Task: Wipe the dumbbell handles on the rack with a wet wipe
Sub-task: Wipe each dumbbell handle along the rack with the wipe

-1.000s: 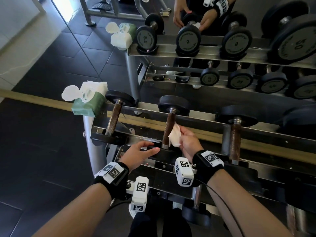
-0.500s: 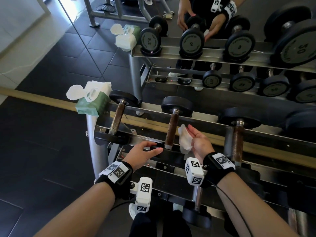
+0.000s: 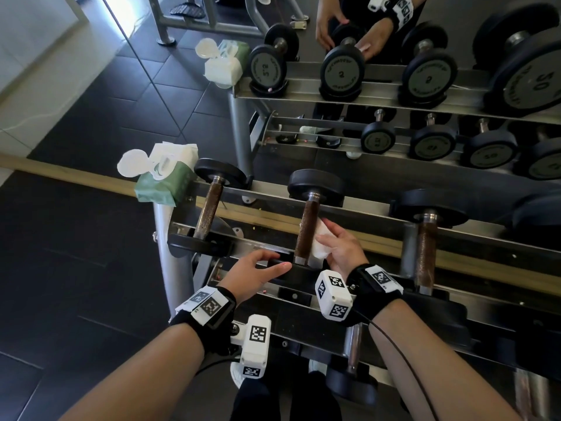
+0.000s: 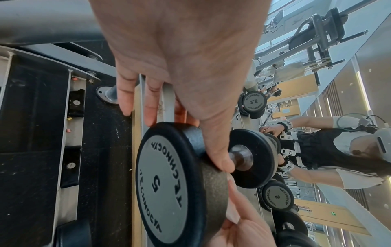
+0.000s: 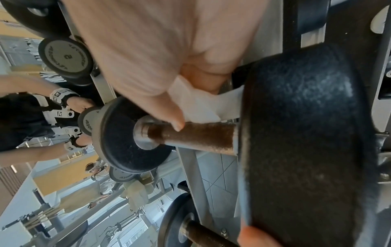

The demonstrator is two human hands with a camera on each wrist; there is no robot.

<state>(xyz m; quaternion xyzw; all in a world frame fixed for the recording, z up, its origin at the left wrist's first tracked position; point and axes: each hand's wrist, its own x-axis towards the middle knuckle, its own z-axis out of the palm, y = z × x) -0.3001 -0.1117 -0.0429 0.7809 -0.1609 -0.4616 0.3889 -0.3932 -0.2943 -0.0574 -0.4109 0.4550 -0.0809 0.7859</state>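
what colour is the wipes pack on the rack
Green, with a white flip lid, the wipes pack shows best in the head view.

In the head view I see three dumbbells across the rack (image 3: 358, 208): left dumbbell (image 3: 209, 208), middle dumbbell (image 3: 306, 232), right dumbbell (image 3: 426, 247). The wipe pack (image 3: 164, 180) sits on the rack's left end, upper left of frame. Behind, apparently a mirror (image 3: 394, 123) repeats the row.

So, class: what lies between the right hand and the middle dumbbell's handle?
A white wet wipe, pressed by the right hand against the rusty handle. The head and right wrist views both show it.
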